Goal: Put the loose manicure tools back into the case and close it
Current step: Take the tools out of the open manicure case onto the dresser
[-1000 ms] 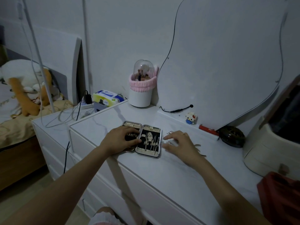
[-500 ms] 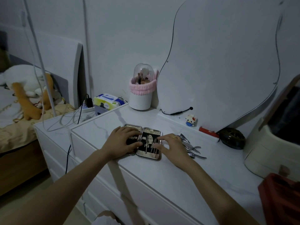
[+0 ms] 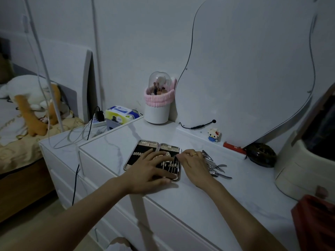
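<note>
We see the case (image 3: 143,156) lying open on the white surface (image 3: 190,200), our left hand (image 3: 151,170) spread flat across it. Our right hand (image 3: 194,165) rests just right of the case, fingers loosely open and holding nothing, with the loose tools (image 3: 216,168) heaped beside it.

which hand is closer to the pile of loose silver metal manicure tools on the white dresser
Right. The right hand lies directly beside the loose silver metal manicure tools, partly covering them; the left hand rests on the open black-lined case, farther away.
</note>
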